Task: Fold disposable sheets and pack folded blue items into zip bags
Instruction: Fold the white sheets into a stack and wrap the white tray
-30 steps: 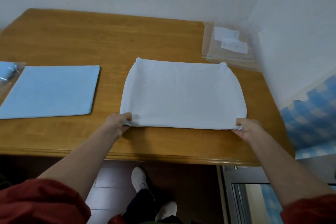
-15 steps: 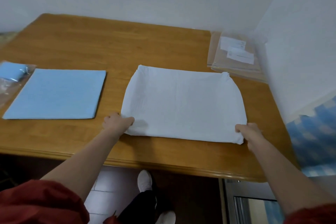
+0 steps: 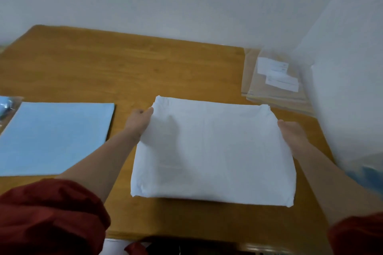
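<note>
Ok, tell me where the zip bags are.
In the head view, the zip bags lie at the far right corner of the table, beyond the white sheet.

The light is soft, even and rather dim. The whole picture is slightly blurred, most at the right edge. The counter (image 3: pixel 124 72) looks bent by wide-angle distortion. A faint shadow lies on the white sheet (image 3: pixel 217 161).

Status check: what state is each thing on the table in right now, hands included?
White sheet: folded, held at its far corners.
Left hand: grip pinches the sheet's far-left corner.
Right hand: holds the far-right corner; fingers mostly hidden.
Blue sheet: folded, lying flat, untouched.
Zip bags: stacked flat at far right, untouched.
</note>
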